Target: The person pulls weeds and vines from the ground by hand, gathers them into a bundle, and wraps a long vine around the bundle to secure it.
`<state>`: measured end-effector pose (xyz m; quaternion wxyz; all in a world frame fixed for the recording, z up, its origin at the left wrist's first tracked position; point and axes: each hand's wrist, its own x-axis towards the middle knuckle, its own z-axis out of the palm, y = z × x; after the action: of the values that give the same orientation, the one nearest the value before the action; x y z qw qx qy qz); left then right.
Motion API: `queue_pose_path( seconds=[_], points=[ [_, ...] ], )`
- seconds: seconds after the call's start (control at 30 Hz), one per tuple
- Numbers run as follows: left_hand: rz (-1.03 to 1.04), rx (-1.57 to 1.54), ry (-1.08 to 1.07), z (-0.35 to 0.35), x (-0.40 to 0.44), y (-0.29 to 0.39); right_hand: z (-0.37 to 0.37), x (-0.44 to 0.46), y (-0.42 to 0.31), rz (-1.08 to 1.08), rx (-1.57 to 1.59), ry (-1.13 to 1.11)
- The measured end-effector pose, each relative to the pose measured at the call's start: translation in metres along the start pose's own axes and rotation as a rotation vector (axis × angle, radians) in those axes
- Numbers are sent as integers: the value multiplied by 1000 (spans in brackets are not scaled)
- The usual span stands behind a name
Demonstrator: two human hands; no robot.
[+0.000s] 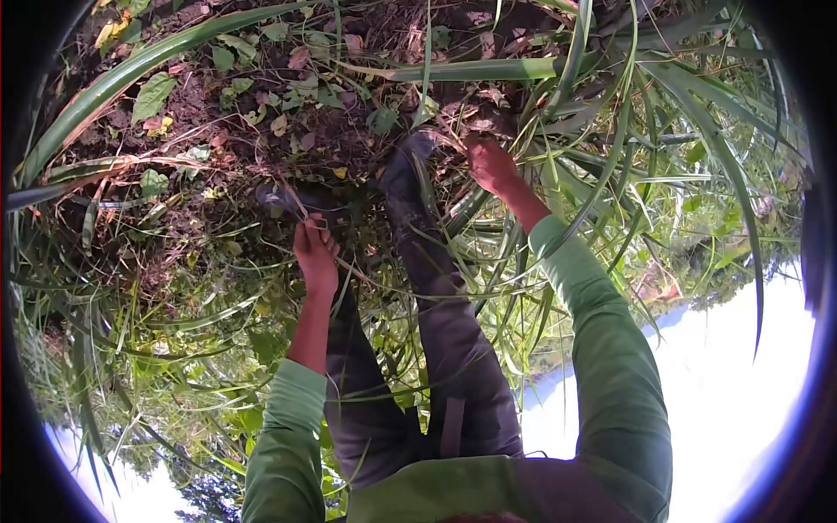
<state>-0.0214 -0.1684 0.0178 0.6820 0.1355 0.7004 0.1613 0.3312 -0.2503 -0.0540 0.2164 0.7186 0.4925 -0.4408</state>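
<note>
My left hand [316, 251] is closed, fingers curled around a thin dry stem [294, 199] that rises past my left boot [277, 199]. Farther forward and to the right, my right hand [493, 164] is down among the weeds beside my right boot [408, 161]. Its fingers are closed, and what they grip is hidden from above. A pale dry strip of leaf [449, 139] lies close to those fingertips. Both forearms are in green sleeves.
Long strap-like leaves [488, 70] arch across the dark soil [209, 96] in front. A dense clump of spiky leaves [610, 131] stands at the right, close to my right arm. Small broad-leaved weeds [153, 96] grow ahead. Tangled grass [174, 331] lies to the left.
</note>
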Motion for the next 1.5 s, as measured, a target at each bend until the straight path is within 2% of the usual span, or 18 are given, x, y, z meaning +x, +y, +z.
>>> queue_pose_path(
  seconds=[0.1,0.13,0.27,0.33,0.47,0.5,0.57,0.63,0.73,0.87,0.97,1.03,1.07,1.1,1.17,1.2,1.27,1.5],
  points=[
    [25,32,1,2,3,1,28,29,23,164,57,23],
    [14,16,1,2,2,0,47,45,31,292,-26,276],
    [14,3,-14,-1,2,-2,42,83,64,401,-7,230],
    [16,9,-14,-1,3,-3,79,101,86,460,-132,373],
    [-17,6,16,-4,1,-9,72,95,61,595,51,179],
    [-16,5,10,-5,2,-10,62,85,47,600,50,184],
    [-18,7,12,-5,1,-10,45,58,15,345,52,84],
    [-19,7,29,-1,1,-6,97,54,1,385,106,2],
    [-27,21,61,2,-4,4,99,32,-25,476,331,-49],
    [-43,64,75,3,-2,5,114,74,21,462,333,39],
    [-50,59,56,8,1,2,95,100,56,604,351,120],
    [-48,53,51,13,3,2,148,123,91,422,-21,-38],
    [-53,52,49,15,3,2,149,126,88,624,171,131],
    [-52,55,52,16,5,1,152,129,85,622,175,129],
    [-45,63,67,17,7,-3,149,129,77,781,247,407],
    [-47,67,69,17,9,-3,138,132,73,783,250,402],
    [-57,9,57,16,10,-5,126,137,68,828,288,218],
    [-54,-5,52,18,15,-12,140,135,73,780,421,273]
  ],
)
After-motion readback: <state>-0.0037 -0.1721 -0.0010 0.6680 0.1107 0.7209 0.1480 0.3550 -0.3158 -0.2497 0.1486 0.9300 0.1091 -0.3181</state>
